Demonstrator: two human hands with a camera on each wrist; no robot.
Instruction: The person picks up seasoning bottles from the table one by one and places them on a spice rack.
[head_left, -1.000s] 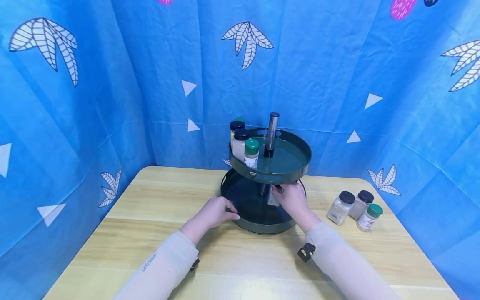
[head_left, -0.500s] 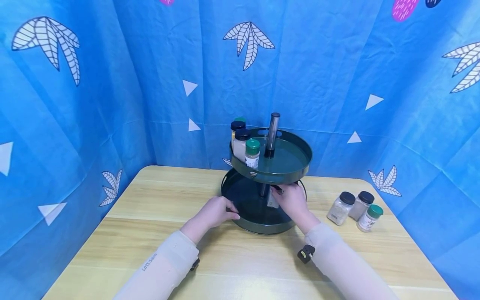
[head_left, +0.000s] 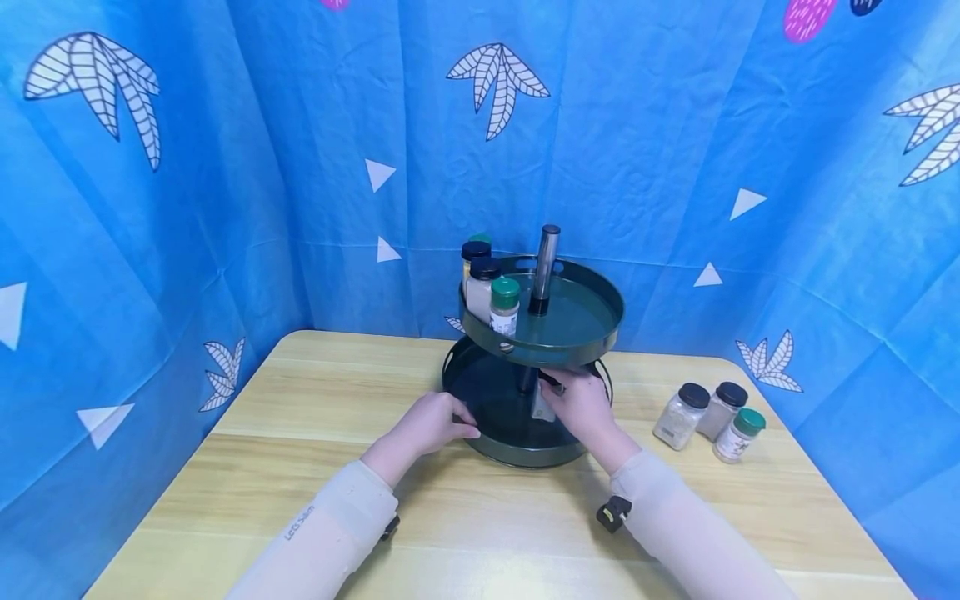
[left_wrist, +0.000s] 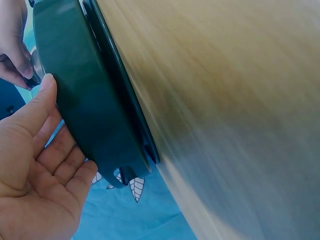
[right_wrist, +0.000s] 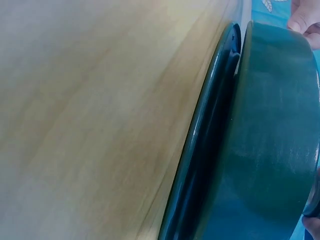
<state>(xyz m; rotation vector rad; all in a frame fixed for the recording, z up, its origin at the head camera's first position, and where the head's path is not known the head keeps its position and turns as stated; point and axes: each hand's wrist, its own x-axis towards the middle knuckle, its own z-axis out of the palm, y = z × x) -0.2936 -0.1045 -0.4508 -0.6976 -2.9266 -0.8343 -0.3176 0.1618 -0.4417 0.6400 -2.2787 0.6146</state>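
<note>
A dark green two-tier round rack (head_left: 573, 346) stands on the table. Between its tiers my right hand (head_left: 588, 404) grips a clear spice jar (head_left: 542, 407) by its upper part, low over the lower tray (head_left: 517, 456) and close to the central post. Whether the jar's base touches the tray cannot be told. At the lower tray's front left, my left hand (head_left: 435, 423) touches the rim with its thumb and relaxed fingers; the left wrist view shows this hand (left_wrist: 45, 165) along the edge. In the right wrist view the jar is mostly hidden behind the tray wall.
Several jars with black or green caps, among them a green-capped one (head_left: 505, 307), stand at the upper tray's left. On the table's right are two black-capped jars (head_left: 681, 417) and a green-capped shaker (head_left: 738, 436). A blue curtain (head_left: 480, 183) surrounds the table.
My right hand has shifted the jar slightly left, closer to the post, on the lower tier. My left hand has kept its place at the rim.
</note>
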